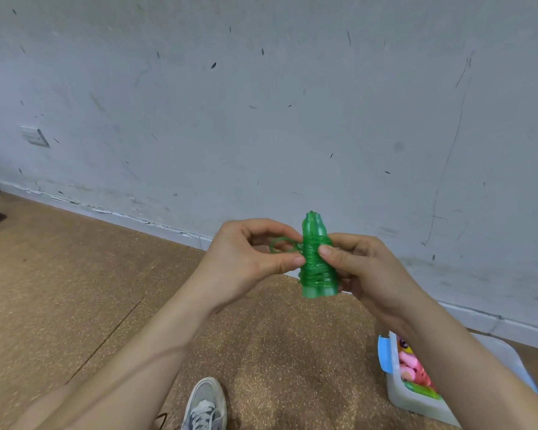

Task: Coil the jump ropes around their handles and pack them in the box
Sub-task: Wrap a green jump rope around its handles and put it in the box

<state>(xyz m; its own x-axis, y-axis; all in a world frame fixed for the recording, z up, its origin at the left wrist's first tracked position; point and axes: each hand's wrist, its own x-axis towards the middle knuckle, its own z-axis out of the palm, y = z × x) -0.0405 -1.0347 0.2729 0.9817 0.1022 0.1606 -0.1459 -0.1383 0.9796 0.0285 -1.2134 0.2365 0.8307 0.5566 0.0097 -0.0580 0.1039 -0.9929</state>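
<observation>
One coil: green translucent plastic jump rope is nearing completion.
Hands: right hand is gripping it; left hand is pinching its last loop.
Remaining: packing into white plastic box.

Soft, even indoor light, no glare; faint shadows on the floor. Wide-angle bending towards the edges; focus mostly sharp.

We're looking down at a speckled brown floor: a white box sits on it at lower right, and our grey shoe stands at bottom centre.
</observation>
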